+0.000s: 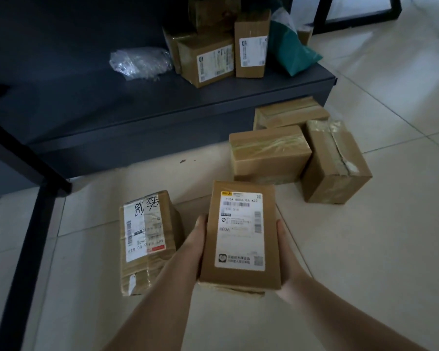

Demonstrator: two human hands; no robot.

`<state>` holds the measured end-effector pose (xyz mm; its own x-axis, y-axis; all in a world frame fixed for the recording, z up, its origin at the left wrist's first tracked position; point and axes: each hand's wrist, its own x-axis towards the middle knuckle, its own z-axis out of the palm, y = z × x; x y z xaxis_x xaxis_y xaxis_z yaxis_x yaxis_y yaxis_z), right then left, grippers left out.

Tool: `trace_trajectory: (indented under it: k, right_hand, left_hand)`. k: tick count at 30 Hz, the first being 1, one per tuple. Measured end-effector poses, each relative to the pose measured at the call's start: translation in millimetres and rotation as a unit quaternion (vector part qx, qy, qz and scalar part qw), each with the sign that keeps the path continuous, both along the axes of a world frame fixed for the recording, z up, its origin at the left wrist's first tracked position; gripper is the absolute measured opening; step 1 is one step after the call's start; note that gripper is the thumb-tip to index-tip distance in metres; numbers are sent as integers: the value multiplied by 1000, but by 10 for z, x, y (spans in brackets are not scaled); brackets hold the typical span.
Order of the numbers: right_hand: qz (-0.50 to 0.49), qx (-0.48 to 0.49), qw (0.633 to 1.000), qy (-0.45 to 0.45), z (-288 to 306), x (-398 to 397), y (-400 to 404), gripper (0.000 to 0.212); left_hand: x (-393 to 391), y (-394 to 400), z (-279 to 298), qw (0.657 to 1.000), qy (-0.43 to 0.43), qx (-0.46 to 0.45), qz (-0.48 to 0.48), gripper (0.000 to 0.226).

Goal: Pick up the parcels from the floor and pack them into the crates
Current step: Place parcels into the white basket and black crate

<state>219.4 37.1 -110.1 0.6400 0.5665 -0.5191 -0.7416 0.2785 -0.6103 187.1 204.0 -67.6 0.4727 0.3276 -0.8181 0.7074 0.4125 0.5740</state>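
I hold a brown cardboard parcel [241,234] with a large white shipping label facing up, just above the tiled floor. My left hand [199,235] grips its left side and my right hand [285,252] grips its right side. To its left on the floor lies another taped parcel [147,241] with a label and handwritten marks. Further back on the floor sit three more taped boxes: one in the middle [269,153], one to the right [336,160], one behind them [291,114] by the shelf base.
A dark low shelf [137,102] runs across the back, carrying several labelled boxes [208,59], a clear plastic wrap [139,63] and a teal bag [291,51]. A black shelf post [33,234] stands at the left. Pale floor tiles [378,249] spread to the right.
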Motion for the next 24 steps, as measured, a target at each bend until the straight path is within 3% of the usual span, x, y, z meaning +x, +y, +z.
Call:
trace_trajectory:
  k: [3,6,10,15,20,24]
  right_hand:
    - [27,-5,999,26,587,56,-1,63]
    - [59,-16,997,43,1500,65,-32,72]
    - [43,-35,997,51,3348,-12,-130,71]
    - [68,-14,997,16,6003,-77,-222,54]
    - [129,8,990,-53,8205,-280,38,53]
    - [203,110,969,-83,9385,-710,428,57]
  left_hand:
    - [-89,-50,396,997,-2,-15,82,74]
    - [-199,-142,1266,994,-8,-46,102,68]
    - [-304,-252,3137,991,-58,-87,82,55]
    - [-527,-343,5780,980,-140,-106,97,52]
    - [-907,-242,7965,964,-199,-10,178,57]
    - [-1480,1,9156,947,-246,66,194,52]
